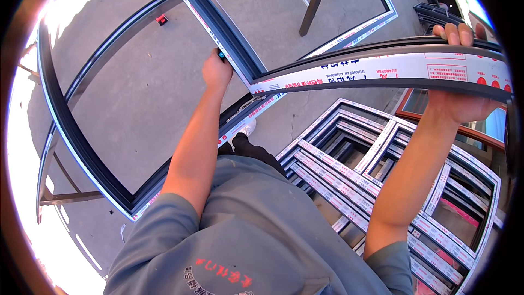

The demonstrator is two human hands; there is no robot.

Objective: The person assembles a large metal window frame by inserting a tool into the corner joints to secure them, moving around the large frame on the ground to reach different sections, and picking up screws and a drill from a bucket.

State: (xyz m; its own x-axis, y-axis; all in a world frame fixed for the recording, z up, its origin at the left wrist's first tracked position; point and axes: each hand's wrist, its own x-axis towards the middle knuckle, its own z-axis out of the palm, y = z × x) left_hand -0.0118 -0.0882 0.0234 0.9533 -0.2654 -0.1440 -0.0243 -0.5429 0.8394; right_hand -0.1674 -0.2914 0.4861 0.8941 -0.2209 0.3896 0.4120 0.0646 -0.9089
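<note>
My left hand [218, 70] is closed on the edge of a dark aluminium window frame [229, 38] with white-and-red protective film; its fingertips are hidden behind the bar. A small black-and-teal item [221, 53] shows beside that hand, too small to name. On the right, my right hand [458, 101] wraps round a long film-covered aluminium bar [371, 72], thumb side below and fingertips over its top edge. This bar meets the bar at my left hand in a corner, whose exact joint I cannot make out.
A stack of film-wrapped window frames [376, 147] lies at the lower right, beside a brown-edged panel [409, 101]. Metal stand bars [109, 49] run beneath the held frame. A small red object [161, 19] shows at the upper left. Dark profiles [434, 15] lie at the far right.
</note>
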